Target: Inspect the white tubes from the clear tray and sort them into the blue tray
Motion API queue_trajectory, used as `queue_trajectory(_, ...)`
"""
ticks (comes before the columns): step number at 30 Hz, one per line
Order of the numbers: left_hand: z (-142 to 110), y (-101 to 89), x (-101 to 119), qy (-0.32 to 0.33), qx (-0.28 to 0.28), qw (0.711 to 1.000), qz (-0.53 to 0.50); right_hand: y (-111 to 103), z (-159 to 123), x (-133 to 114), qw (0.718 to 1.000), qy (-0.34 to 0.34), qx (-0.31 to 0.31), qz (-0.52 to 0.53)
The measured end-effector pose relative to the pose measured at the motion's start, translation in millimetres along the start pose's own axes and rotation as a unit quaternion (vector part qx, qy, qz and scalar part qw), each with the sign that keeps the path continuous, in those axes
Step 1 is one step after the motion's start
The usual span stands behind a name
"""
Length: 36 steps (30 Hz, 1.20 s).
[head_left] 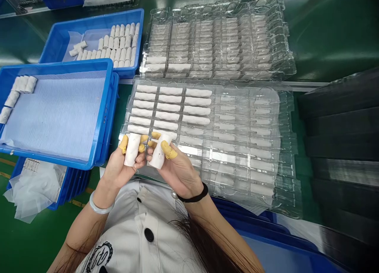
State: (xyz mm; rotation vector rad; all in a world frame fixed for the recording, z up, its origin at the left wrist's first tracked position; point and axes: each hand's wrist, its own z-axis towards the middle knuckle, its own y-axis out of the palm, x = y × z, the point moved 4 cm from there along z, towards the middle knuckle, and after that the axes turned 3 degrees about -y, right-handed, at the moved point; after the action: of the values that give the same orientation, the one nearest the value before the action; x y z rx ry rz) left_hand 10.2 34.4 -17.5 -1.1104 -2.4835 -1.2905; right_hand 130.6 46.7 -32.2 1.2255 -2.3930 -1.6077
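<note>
My left hand (120, 170) is shut on a short white cylindrical roll (132, 149), and my right hand (177, 172) is shut on a matching roll (157, 150). Both rolls stand upright, a little apart, and yellow finger cots cover my fingertips. Just beyond my hands lies a clear plastic blister tray (233, 146), its left compartments filled with rows of white rolls lying flat. My fingertips are over its near edge. Its right compartments show no rolls. A blue crate (56, 115) at my left holds a few white rolls on a pale blue liner.
A second clear tray (216, 40) lies beyond the first, with a blue crate of white rolls (97, 40) to its left. Dark stacked trays (340, 146) stand at the right. White plastic bags (35, 190) lie in blue crates at lower left, on a green surface.
</note>
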Motion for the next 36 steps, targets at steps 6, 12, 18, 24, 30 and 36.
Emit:
queue_trajectory(6, 8, 0.4, -2, -0.023, 0.037, 0.999, 0.009, 1, 1, -5, 0.999, 0.018, -0.001, 0.041)
queue_trajectory(12, 24, 1.2, -5, 0.000, 0.058, 0.995, 0.077, -11, 2, -13, 0.999, 0.011, -0.005, 0.032)
queue_trajectory(18, 52, 24.9, -3, 0.069, 0.070, 0.968, 0.231, -54, -10, -43, 0.994, -0.061, 0.079, -0.034)
queue_trajectory(24, 97, 68.8, -19, 0.220, -0.034, 0.840, 0.495, -96, -31, -88, 0.962, -0.174, 0.189, -0.088)
queue_trajectory(30, 125, 88.0, -56, 0.307, -0.163, 0.592, 0.727, -110, -37, -113, 0.943, -0.208, 0.221, -0.140)
queue_trajectory(36, 120, 79.6, -75, 0.301, -0.185, 0.351, 0.867, -90, -6, -137, 0.935, -0.219, 0.150, -0.234)
